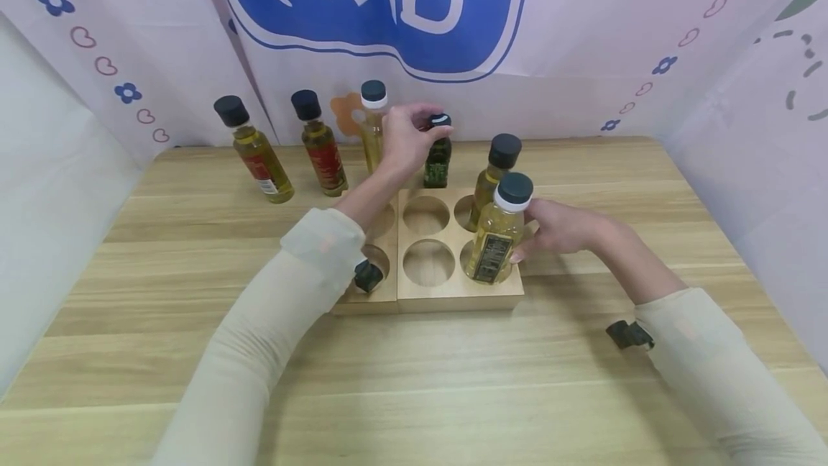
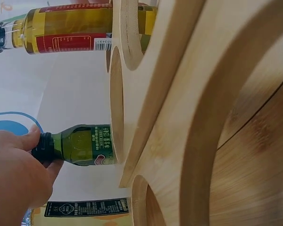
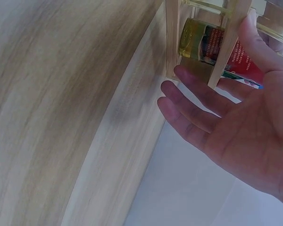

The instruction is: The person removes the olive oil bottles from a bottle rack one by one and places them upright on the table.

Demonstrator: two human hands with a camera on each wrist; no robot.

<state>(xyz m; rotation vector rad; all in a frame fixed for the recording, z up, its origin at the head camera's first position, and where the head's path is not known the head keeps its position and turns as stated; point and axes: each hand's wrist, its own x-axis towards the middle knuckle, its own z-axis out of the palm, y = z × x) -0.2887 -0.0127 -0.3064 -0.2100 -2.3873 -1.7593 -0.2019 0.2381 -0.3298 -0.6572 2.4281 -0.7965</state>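
My left hand (image 1: 409, 136) pinches the dark cap of a small green oil bottle (image 1: 437, 164), which stands upright behind the wooden rack (image 1: 459, 303). In the left wrist view, that hand's fingers and thumb are around the cap, and the rack hides the base of the bottle. My right hand (image 1: 559, 227) is at the rack's right side, fingers loosely extended, thumb by the upper board. Beside it, a clear oil bottle (image 1: 494, 254) with a dark green cap sits in the front right hole. Behind that, a black-capped oil bottle (image 1: 486, 185) occupies the back right hole.
Two red-labelled oil bottles (image 1: 261, 164) stand at the back left of the table (image 1: 453, 394). A taller pale oil bottle (image 1: 371, 128) is partly behind my left hand. A second rack section (image 1: 365, 305) adjoins on the left, mostly covered by my left arm.
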